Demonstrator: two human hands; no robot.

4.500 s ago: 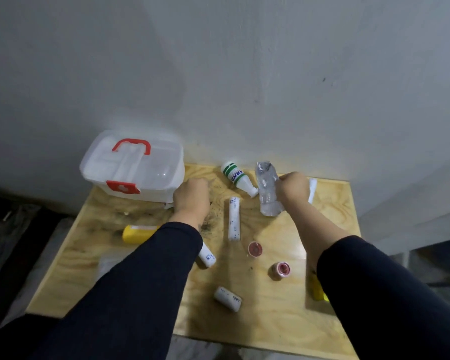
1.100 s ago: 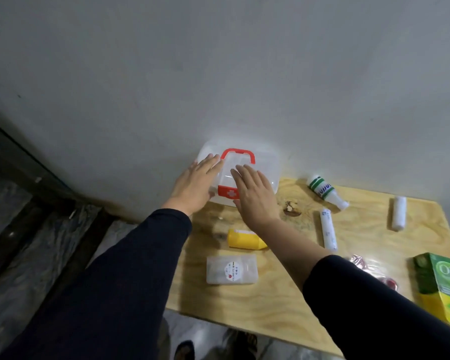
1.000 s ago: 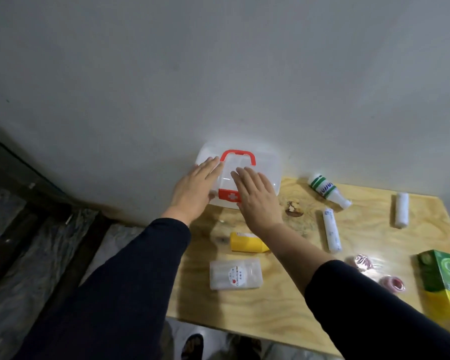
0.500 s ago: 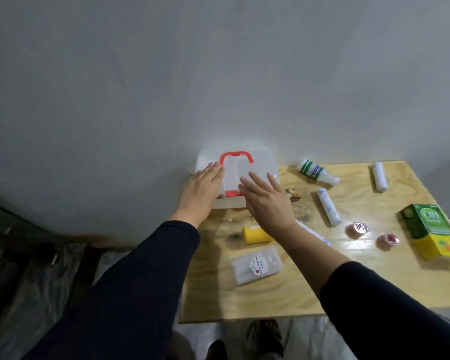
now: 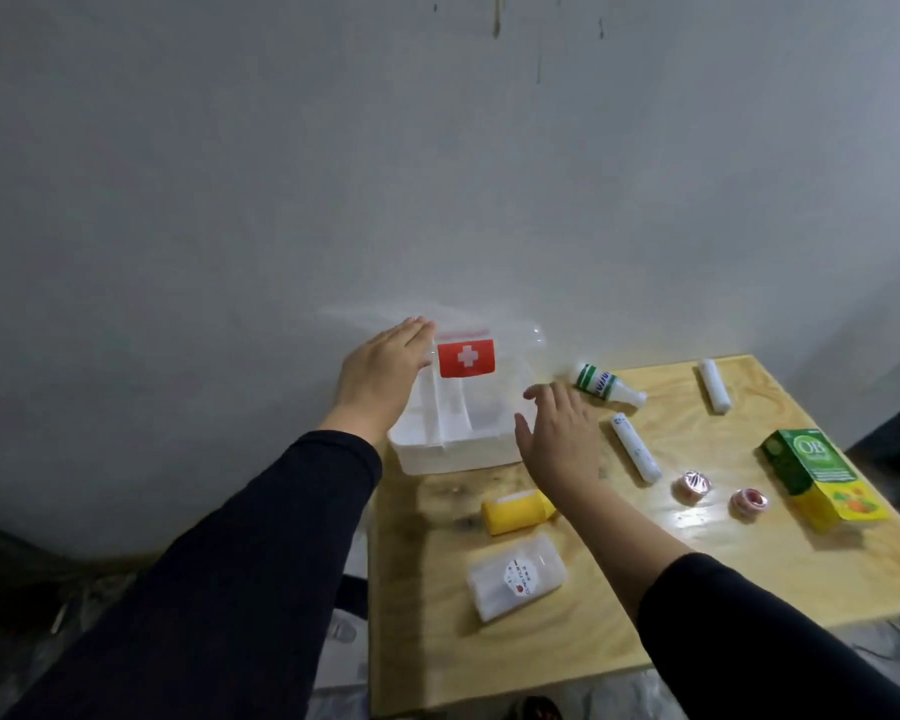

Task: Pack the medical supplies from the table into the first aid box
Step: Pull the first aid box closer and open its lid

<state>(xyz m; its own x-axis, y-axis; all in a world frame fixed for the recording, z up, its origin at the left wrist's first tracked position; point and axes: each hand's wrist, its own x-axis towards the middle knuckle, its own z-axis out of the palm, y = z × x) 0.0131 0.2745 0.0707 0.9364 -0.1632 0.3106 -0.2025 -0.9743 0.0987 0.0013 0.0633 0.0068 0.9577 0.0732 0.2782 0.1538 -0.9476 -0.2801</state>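
Note:
The translucent white first aid box point(image 5: 458, 449) stands at the table's back left corner. Its lid point(image 5: 510, 335) is raised, with the red cross latch point(image 5: 466, 358) facing me. My left hand point(image 5: 380, 376) lies flat against the lifted lid, fingers straight. Just right of the box, my right hand point(image 5: 557, 433) hovers open and holds nothing. On the table lie a green-and-white bottle point(image 5: 606, 384), two white bandage rolls point(image 5: 635, 454) point(image 5: 715, 385), two tape rolls point(image 5: 693, 485) point(image 5: 747, 502), a yellow container point(image 5: 515, 510) and a clear packet point(image 5: 515, 576).
A green and yellow carton point(image 5: 822, 478) lies near the right edge of the wooden table point(image 5: 697, 579). A grey wall rises directly behind the box. The table's left edge runs just beside the box, with dark floor below.
The box lid has swung up from shut, following my left hand. My right hand has come off the latch and moved to the right of the box.

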